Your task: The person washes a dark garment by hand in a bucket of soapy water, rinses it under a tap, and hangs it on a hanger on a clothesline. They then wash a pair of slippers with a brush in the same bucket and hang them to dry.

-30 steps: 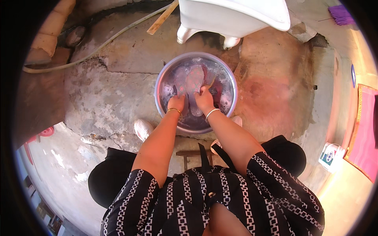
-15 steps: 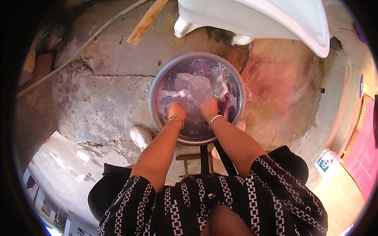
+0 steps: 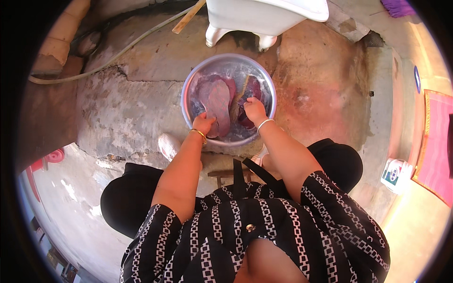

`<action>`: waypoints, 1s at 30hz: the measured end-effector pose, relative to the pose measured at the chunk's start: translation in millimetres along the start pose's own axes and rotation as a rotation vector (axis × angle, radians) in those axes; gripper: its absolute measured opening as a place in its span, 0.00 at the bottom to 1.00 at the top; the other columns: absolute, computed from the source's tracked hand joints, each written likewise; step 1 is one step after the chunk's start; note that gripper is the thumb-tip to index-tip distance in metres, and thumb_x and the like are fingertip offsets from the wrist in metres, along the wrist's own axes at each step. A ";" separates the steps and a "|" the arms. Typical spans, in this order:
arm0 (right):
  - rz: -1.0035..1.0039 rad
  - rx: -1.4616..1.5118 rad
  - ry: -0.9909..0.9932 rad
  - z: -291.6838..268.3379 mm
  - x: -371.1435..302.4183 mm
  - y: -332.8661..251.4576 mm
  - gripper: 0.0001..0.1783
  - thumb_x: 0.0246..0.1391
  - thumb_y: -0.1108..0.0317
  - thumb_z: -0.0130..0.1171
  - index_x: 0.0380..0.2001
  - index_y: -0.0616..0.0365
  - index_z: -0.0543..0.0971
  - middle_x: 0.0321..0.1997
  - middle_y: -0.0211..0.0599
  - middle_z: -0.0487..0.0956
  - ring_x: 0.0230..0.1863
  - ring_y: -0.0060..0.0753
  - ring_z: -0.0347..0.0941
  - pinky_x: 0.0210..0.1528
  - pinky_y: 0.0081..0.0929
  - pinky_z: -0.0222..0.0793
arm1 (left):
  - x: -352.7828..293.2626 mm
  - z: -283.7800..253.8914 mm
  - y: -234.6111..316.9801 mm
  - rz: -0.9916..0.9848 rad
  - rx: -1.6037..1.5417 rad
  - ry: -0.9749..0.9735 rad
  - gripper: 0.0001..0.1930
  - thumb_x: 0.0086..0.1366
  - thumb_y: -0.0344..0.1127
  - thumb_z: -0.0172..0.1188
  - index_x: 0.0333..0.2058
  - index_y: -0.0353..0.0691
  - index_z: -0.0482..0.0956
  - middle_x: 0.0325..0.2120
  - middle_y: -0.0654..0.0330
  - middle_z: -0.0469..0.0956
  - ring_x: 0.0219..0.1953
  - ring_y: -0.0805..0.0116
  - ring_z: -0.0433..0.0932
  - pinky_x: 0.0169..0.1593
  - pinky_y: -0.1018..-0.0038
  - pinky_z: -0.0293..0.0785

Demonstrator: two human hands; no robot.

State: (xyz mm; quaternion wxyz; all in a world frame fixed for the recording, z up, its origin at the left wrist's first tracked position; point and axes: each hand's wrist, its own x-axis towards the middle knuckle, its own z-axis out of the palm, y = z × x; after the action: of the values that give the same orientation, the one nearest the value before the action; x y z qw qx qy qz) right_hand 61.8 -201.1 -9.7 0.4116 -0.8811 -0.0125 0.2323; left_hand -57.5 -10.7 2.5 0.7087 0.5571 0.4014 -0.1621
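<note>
A round metal basin (image 3: pixel 185 96) of water stands on the floor before me. Inside, a pinkish-purple slipper (image 3: pixel 220 101) lies sole-shaped and lengthwise, its near end between the fingers of my left hand (image 3: pixel 204 123). Part of another purple piece shows under and beside it. My right hand (image 3: pixel 255 111) is closed at the basin's right side, next to a dark maroon slipper (image 3: pixel 253 87) and a thin yellowish strip (image 3: pixel 246 84). What exactly the right fingers grip is hidden.
Beyond the basin stands a white footed tub-like fixture (image 3: pixel 259 16). A pale hose (image 3: pixel 108 62) and a wooden plank (image 3: pixel 189 18) lie at the far left. The concrete floor (image 3: pixel 137 113) is cracked. A white container (image 3: pixel 395 174) and pink cloth (image 3: pixel 436 141) are at the right.
My hands have come up from the murky water, the left now on the slipper. The sole shape shows plainly, where water and foam covered it. The view has shifted.
</note>
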 end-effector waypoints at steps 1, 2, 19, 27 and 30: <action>0.019 -0.025 0.041 5.8 3.7 12.4 0.21 0.53 0.59 0.52 0.45 0.63 0.75 0.41 0.55 0.79 0.46 0.54 0.75 0.49 0.37 0.68 | -0.4 0.7 0.7 0.071 0.225 0.038 0.15 0.56 0.30 0.60 0.44 0.34 0.76 0.37 0.59 0.80 0.37 0.65 0.79 0.41 0.71 0.74; 0.041 -0.049 0.076 13.8 7.3 15.4 0.21 0.52 0.60 0.52 0.45 0.64 0.75 0.43 0.56 0.78 0.47 0.55 0.74 0.50 0.37 0.68 | -6.0 3.0 11.5 0.137 0.451 0.080 0.16 0.56 0.30 0.59 0.44 0.34 0.76 0.37 0.58 0.80 0.36 0.64 0.79 0.40 0.71 0.74; 0.297 0.000 -0.111 37.1 43.2 -34.9 0.26 0.48 0.58 0.56 0.45 0.69 0.74 0.47 0.65 0.74 0.51 0.60 0.71 0.54 0.40 0.66 | -49.3 -23.7 78.4 -0.134 -0.399 -0.145 0.25 0.51 0.23 0.47 0.51 0.39 0.68 0.41 0.58 0.75 0.41 0.62 0.75 0.47 0.68 0.74; 0.203 -0.093 -0.134 51.5 46.9 -44.2 0.17 0.51 0.64 0.54 0.41 0.66 0.76 0.45 0.57 0.76 0.49 0.58 0.71 0.51 0.40 0.67 | -60.2 -19.5 85.4 -0.106 -0.487 -0.131 0.27 0.50 0.22 0.45 0.53 0.37 0.68 0.44 0.57 0.74 0.44 0.62 0.74 0.49 0.68 0.73; 0.058 0.134 -0.009 37.8 29.5 -45.8 0.15 0.49 0.63 0.58 0.31 0.66 0.72 0.36 0.57 0.77 0.41 0.61 0.72 0.45 0.43 0.68 | -55.7 -19.5 99.3 -0.059 -0.547 -0.219 0.28 0.49 0.22 0.44 0.53 0.37 0.68 0.44 0.57 0.75 0.43 0.61 0.76 0.49 0.67 0.74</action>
State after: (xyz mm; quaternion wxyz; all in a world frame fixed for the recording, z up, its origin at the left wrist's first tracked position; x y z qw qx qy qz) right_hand 79.9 -137.3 -8.9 0.4626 -0.8507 0.0268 0.2482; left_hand -32.7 27.6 108.7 0.8666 0.3127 0.3674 -0.1274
